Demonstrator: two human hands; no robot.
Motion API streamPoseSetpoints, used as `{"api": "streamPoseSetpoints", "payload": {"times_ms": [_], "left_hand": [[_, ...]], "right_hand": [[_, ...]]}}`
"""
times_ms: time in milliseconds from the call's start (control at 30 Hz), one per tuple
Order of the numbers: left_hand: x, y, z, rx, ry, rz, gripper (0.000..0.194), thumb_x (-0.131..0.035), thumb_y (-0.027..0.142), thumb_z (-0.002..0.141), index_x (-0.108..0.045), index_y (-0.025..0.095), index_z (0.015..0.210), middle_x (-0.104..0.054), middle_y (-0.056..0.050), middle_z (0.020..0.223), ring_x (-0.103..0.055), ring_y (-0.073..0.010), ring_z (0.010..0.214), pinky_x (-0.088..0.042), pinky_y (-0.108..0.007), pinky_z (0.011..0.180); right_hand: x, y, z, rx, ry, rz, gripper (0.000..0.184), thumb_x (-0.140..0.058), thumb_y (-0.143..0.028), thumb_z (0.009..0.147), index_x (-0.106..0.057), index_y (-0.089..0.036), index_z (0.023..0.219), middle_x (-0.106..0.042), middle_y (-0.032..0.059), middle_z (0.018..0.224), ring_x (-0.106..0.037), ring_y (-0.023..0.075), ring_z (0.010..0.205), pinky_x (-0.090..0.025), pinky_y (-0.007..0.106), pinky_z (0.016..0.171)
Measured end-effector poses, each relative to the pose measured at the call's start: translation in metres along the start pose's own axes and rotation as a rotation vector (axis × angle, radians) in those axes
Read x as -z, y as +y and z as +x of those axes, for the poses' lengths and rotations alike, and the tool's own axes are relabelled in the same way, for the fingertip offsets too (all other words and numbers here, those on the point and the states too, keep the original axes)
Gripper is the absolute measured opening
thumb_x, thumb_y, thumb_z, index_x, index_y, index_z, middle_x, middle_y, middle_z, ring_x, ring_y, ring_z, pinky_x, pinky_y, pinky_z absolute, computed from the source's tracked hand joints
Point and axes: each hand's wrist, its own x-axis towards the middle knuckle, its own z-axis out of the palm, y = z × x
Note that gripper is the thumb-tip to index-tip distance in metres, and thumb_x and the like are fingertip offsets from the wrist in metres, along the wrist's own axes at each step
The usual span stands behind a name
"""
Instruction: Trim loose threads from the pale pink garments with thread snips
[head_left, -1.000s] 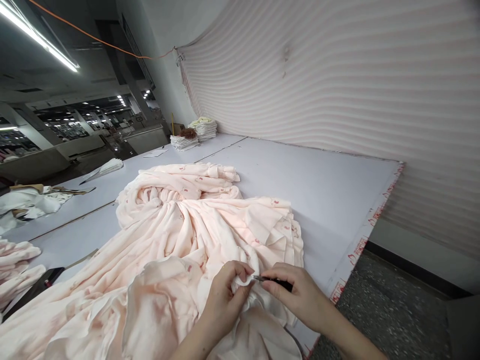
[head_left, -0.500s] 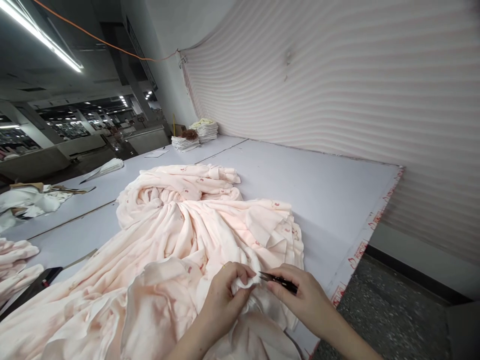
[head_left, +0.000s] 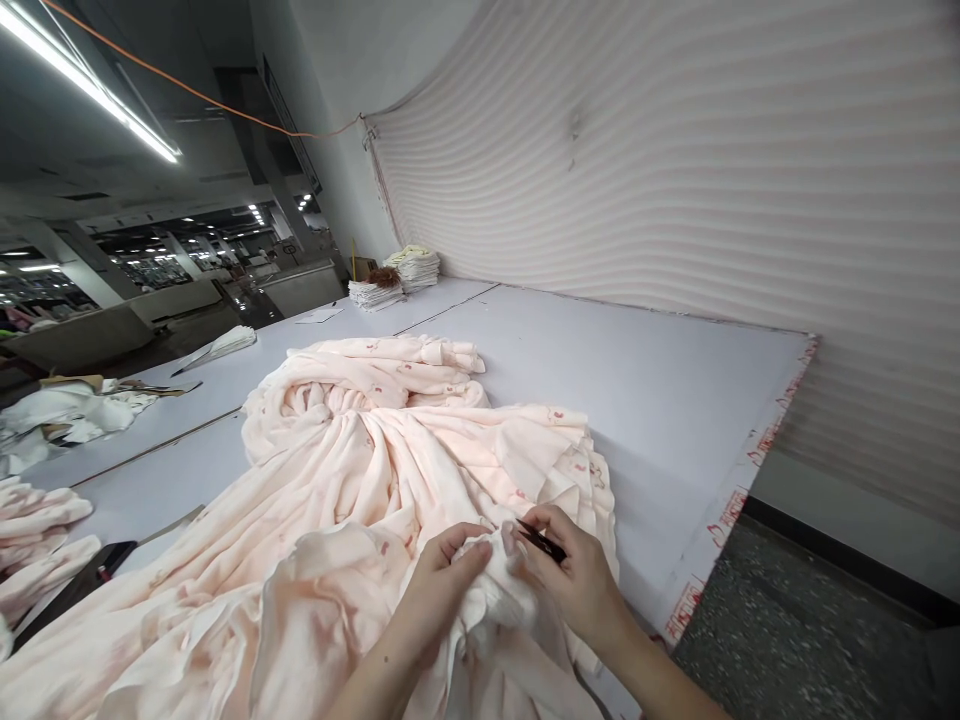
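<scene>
From where I stand, the left hand has its grip closed on a gathered bit of whitish edge of the pale pink cloth, thumb and forefinger pinching it. Just beside it, the right hand has its grip closed around a small dark pointed tool, the tip directed toward the left hand and lying right by the bunched edge; I can't tell whether the tip touches it. The cloth, dotted with little reddish prints, sprawls in deep folds under and around both hands, its far part curled into a thick loop on the pale worktop. At the left lie a long black object and, next to it, another pink heap; beyond them sit some crumpled white scraps and a flat white bundle. Near the far end stand a white stack with a reddish-brown tuft on it and, just beside, a stack topped with yellow. Red lettering runs along the right edge of the worktop, a striped sheet hangs behind, and speckled floor shows at the right.
</scene>
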Motion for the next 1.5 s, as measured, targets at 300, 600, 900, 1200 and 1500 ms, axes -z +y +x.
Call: {"api": "streamPoseSetpoints", "payload": {"times_ms": [300,600,900,1200,1500], "left_hand": [[0.005,-0.003,0.001,-0.135,-0.059,0.134,0.024,-0.066,0.039,0.074,-0.062,0.018,0.085,-0.065,-0.002,0.086,-0.057,-0.0184,0.086,-0.041,-0.026,0.079],[0.004,0.002,-0.002,-0.166,-0.116,0.432,0.027,-0.061,0.038,0.079,-0.065,0.02,0.099,-0.064,-0.004,0.101,-0.054,-0.0223,0.102,-0.038,-0.031,0.092],[-0.004,-0.005,0.002,-0.113,-0.008,0.115,0.026,-0.062,0.041,0.077,-0.055,0.019,0.087,-0.06,0.002,0.074,-0.054,-0.0128,0.066,-0.04,-0.022,0.063],[-0.008,-0.008,0.006,-0.144,-0.066,0.117,0.026,-0.064,0.042,0.076,-0.057,0.018,0.085,-0.06,-0.001,0.085,-0.055,-0.0157,0.081,-0.041,-0.023,0.073],[0.014,0.01,0.004,-0.16,0.067,0.263,0.031,-0.066,0.047,0.07,-0.054,0.019,0.075,-0.056,0.004,0.065,-0.051,-0.0116,0.06,-0.038,-0.018,0.055]], "right_hand": [[-0.013,-0.01,-0.006,-0.006,-0.088,0.106,0.007,-0.057,-0.023,0.081,-0.063,-0.02,0.082,-0.066,0.0013,0.079,-0.061,0.0158,0.075,-0.047,0.024,0.068],[0.002,-0.008,-0.002,-0.083,-0.198,0.067,0.025,-0.043,-0.038,0.091,-0.051,-0.019,0.076,-0.056,-0.0029,0.064,-0.052,0.0118,0.06,-0.038,0.022,0.056],[0.008,-0.008,-0.007,-0.116,-0.075,0.122,0.022,-0.055,-0.038,0.083,-0.059,-0.02,0.096,-0.065,0.0041,0.09,-0.06,0.0189,0.084,-0.047,0.026,0.073],[0.011,-0.014,0.001,-0.098,-0.179,0.08,0.025,-0.056,-0.039,0.083,-0.067,-0.018,0.075,-0.063,0.002,0.073,-0.058,0.0171,0.071,-0.046,0.025,0.065],[0.013,0.015,0.008,-0.205,-0.007,0.219,0.032,-0.059,-0.041,0.079,-0.066,-0.016,0.097,-0.068,0.0084,0.096,-0.062,0.0222,0.089,-0.049,0.033,0.078]]}}
